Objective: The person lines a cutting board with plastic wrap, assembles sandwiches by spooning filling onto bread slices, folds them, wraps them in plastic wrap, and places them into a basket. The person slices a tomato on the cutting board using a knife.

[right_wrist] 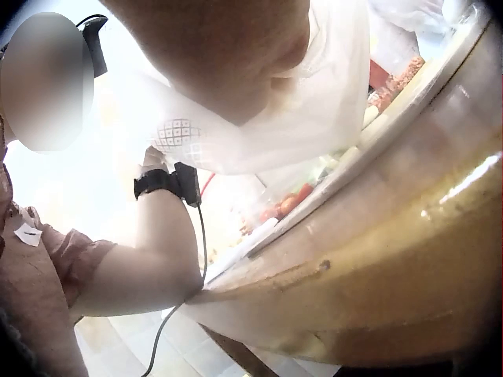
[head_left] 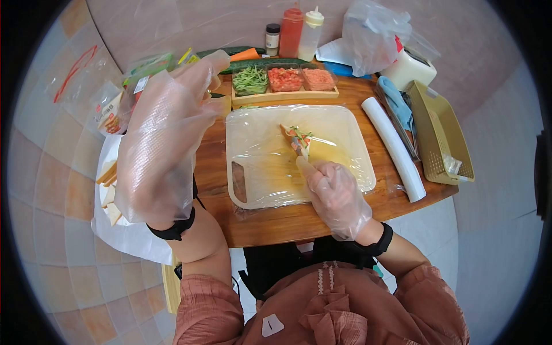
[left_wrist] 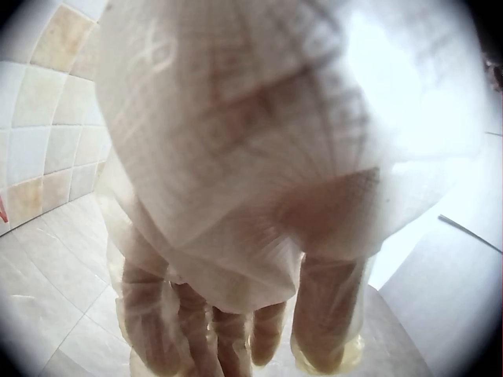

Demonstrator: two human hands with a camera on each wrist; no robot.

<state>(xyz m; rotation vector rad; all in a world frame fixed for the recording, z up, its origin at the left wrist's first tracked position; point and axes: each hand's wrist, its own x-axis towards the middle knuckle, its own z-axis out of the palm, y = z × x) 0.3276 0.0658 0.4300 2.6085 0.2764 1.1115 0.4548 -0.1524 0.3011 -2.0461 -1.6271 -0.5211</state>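
My right hand (head_left: pixel 336 192), in a clear plastic glove, pinches the near end of a small filled sandwich (head_left: pixel 298 141) over the cutting board (head_left: pixel 253 138). Green shreds and red bits show at the sandwich's top; its lower end is hidden by the fingers. Cling film covers the pale board. My left hand (head_left: pixel 172 123), also gloved, is raised at the left of the board, with nothing in it. In the left wrist view its fingers (left_wrist: pixel 326 314) extend loosely, thumb apart.
Behind the board stands a wooden tray (head_left: pixel 287 97) with shredded cucumber, red bits and pink bits. Sauce bottles (head_left: pixel 292 34) are at the back. A white film roll (head_left: pixel 394 149) and an olive basket (head_left: pixel 443 132) lie right; bread (head_left: pixel 109 198) sits on paper at left.
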